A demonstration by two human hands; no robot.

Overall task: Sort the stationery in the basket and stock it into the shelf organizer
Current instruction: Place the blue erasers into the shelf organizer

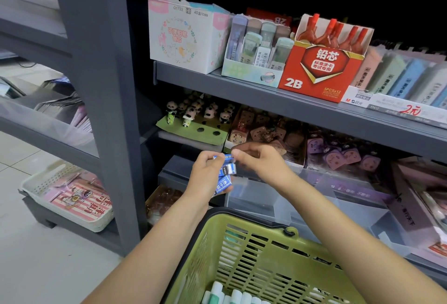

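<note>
Holding, centre frame: left hand (208, 173) grips stacked blue eraser packs (225, 175); right hand (260, 158) pinches the top pack. Green basket (193, 255) below. Risk: loose stack slipping, packs dropping behind the clear organizer (278, 197).

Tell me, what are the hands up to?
Left hand grips blue erasers; right hand pinches the top one. Green basket below. Nothing blocking.

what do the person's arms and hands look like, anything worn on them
Both forearms are bare as far as the frame shows: no sleeves, gloves, watch or bracelets in view. The left hand and right hand show no rings on the parts visible, and the visible nails look short and unpainted. The upper arms run out of frame, so any sleeve higher up cannot be seen.
</note>
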